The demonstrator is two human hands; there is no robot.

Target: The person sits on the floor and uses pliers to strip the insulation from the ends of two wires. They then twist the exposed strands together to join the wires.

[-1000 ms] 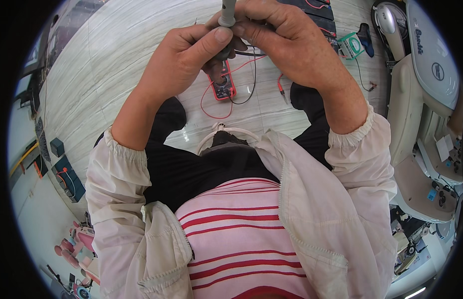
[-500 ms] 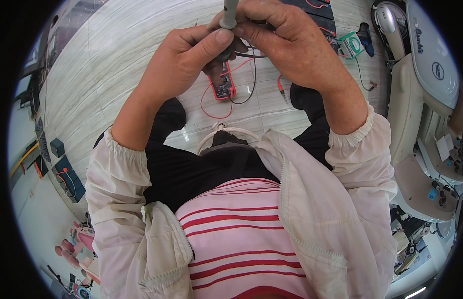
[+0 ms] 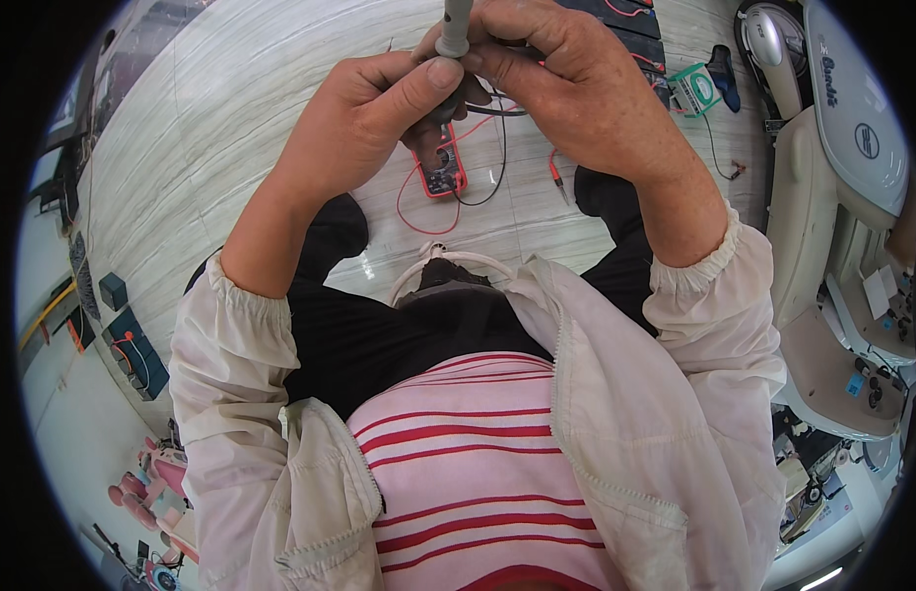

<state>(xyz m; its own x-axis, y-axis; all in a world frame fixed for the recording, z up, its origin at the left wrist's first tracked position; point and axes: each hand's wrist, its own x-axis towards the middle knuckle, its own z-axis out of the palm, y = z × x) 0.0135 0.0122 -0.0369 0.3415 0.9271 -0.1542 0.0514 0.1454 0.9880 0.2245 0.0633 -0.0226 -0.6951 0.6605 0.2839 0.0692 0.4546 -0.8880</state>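
Observation:
Both hands meet at the top of the view around an upright grey cylindrical part (image 3: 454,22) with a rounded collar. My left hand (image 3: 374,123) has its thumb pressed against the collar and its fingers curled beneath. My right hand (image 3: 571,103) pinches the same part from the other side; the fingers behind it are partly hidden, along with a dark piece below the collar. On the floor underneath lies a red multimeter (image 3: 446,180) with red and black leads. A red probe (image 3: 558,173) lies to its right.
Dark blocks (image 3: 625,25) with wires and a green-white box (image 3: 694,91) stand at the upper right. A large grey-and-cream machine (image 3: 852,128) runs down the right side. Dark blue boxes (image 3: 133,350) sit at the left. My legs are on either side of the multimeter.
The grey part has shifted very slightly to the right, with both thumbs still on it. Otherwise the scene looks the same.

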